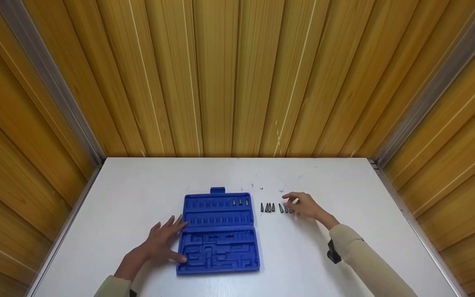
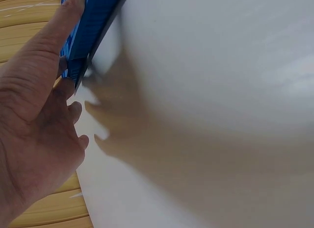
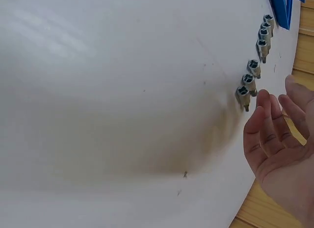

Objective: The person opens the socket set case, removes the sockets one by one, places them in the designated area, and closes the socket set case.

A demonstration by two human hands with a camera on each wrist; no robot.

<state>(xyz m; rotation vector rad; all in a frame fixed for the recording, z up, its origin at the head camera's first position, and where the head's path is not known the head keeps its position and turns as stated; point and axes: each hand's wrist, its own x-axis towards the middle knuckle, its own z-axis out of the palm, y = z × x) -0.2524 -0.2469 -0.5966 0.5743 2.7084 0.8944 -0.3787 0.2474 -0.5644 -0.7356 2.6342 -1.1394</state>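
A blue plastic bit case lies unfolded on the white table, its moulded slots facing up. My left hand is spread at the case's left edge, thumb over the lower half's rim and fingertips beside the upper half; in the left wrist view the thumb overlaps the case wall. Three small metal bit sockets stand in the upper row at its right end. To the right of the case, several more bit sockets lie in a line. My right hand hovers at that line's right end, fingers loosely bent with nothing between them.
The white table carries a few small dark specks behind the case and the bit sockets. Wood-patterned panels rise along the table's back and sides. A latch tab sticks out from the case's far edge.
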